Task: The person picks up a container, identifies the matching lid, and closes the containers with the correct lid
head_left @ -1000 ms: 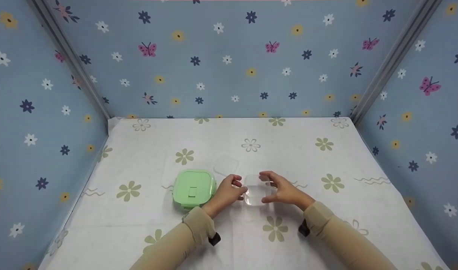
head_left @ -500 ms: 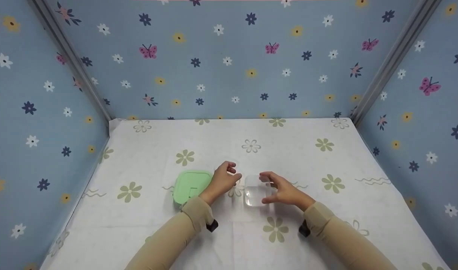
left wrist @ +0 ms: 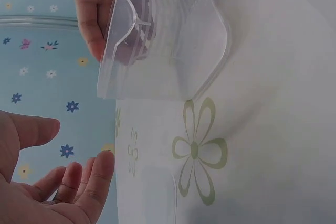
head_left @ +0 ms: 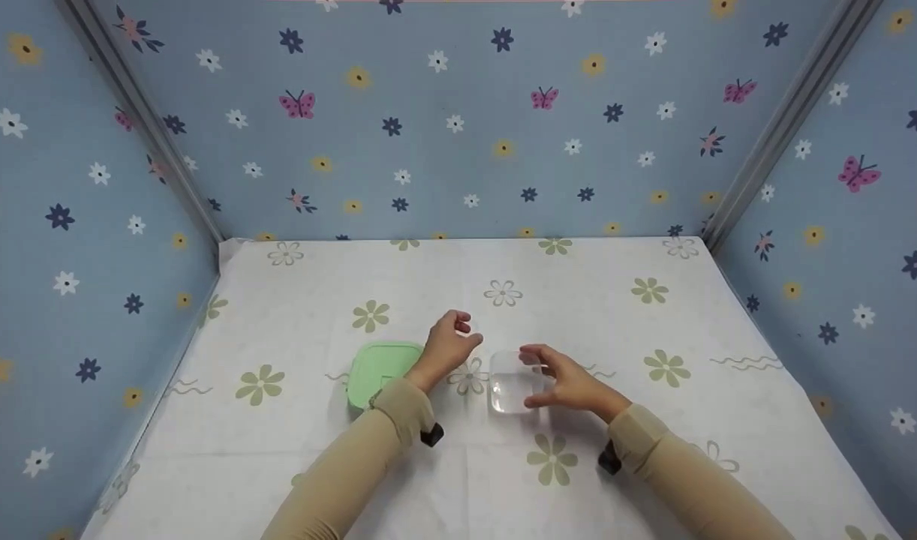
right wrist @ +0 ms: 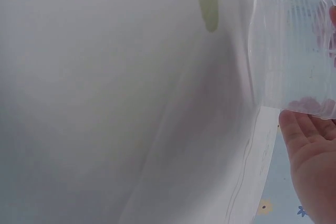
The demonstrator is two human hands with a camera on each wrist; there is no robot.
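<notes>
A clear plastic container (head_left: 508, 390) with ribbed walls stands near the middle of the table. My right hand (head_left: 571, 381) holds it from the right, thumb on the near side and fingers on the far side; the right wrist view shows the hand against the container wall (right wrist: 294, 51). To its left, my left hand (head_left: 447, 346) hovers with loosely bent fingers and nothing between them. A flat clear lid (left wrist: 159, 195) lies on the cloth below that hand in the left wrist view. In the head view the left hand mostly hides it.
A green lidded food box (head_left: 376, 367) sits left of my left hand, partly covered by the left forearm. White flower-patterned cloth (head_left: 578, 300) covers the table. Blue patterned walls (head_left: 458, 112) enclose the back and both sides.
My left hand has moved from beside the clear container up and leftward, over the clear lid. The right hand and container have stayed in place.
</notes>
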